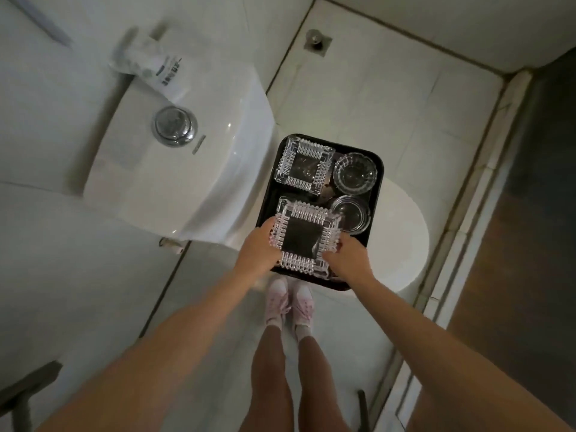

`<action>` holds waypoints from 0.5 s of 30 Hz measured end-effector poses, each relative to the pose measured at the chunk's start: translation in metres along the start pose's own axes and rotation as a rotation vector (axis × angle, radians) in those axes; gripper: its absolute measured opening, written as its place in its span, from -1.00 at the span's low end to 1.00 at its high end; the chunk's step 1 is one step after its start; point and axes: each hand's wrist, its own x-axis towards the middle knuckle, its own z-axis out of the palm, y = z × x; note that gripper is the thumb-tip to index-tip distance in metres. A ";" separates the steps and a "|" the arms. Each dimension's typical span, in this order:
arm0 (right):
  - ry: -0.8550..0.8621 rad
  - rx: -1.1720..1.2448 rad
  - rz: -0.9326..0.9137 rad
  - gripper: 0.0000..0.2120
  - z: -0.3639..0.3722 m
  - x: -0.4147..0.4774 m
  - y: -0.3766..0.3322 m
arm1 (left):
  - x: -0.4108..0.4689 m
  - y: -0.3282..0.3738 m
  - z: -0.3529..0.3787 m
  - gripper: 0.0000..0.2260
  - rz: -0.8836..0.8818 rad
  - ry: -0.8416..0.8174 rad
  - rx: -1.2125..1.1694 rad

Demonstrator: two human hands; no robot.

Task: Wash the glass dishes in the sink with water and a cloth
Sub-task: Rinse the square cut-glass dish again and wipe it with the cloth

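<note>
Left grip (258,248) and right grip (346,257) both clasp near square dish (307,238) by opposite edges, over near end of tray (379,169). Lifted or resting: can't tell. Tray also carries far square dish (304,165) and round dishes (355,173). Tray sits on toilet lid (405,232).

Near square dish (307,240): clear ridged glass, level, near end of black tray (379,179); left hand (258,247) and right hand (346,255) grip opposite sides.
Far square dish (304,165): same pattern, far-left corner.
Far round dish (355,173): clear, fluted, far-right corner.
Near round dish (350,213): clear, just beside near square dish.
</note>
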 end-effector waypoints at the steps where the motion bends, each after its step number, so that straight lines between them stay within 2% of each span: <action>1: -0.012 0.007 0.002 -0.75 0.004 0.017 -0.002 | 0.014 -0.006 0.002 -0.56 -0.002 0.015 -0.018; 7: -0.058 -0.027 0.010 -0.82 0.031 0.085 -0.011 | 0.073 -0.040 0.011 -0.65 0.013 0.093 0.025; 9: -0.071 -0.085 -0.017 -0.97 0.038 0.095 -0.011 | 0.082 -0.046 0.011 -0.62 -0.021 0.111 0.032; 11: -0.054 -0.095 -0.011 -0.91 0.044 0.105 -0.009 | 0.089 -0.050 0.012 -0.64 -0.045 0.121 0.061; 14: -0.020 -0.096 0.030 -0.98 0.049 0.116 -0.007 | 0.097 -0.053 0.017 -0.71 -0.013 0.148 0.077; 15: -0.013 -0.096 0.039 -0.95 0.049 0.119 -0.007 | 0.099 -0.054 0.018 -0.72 -0.004 0.169 0.079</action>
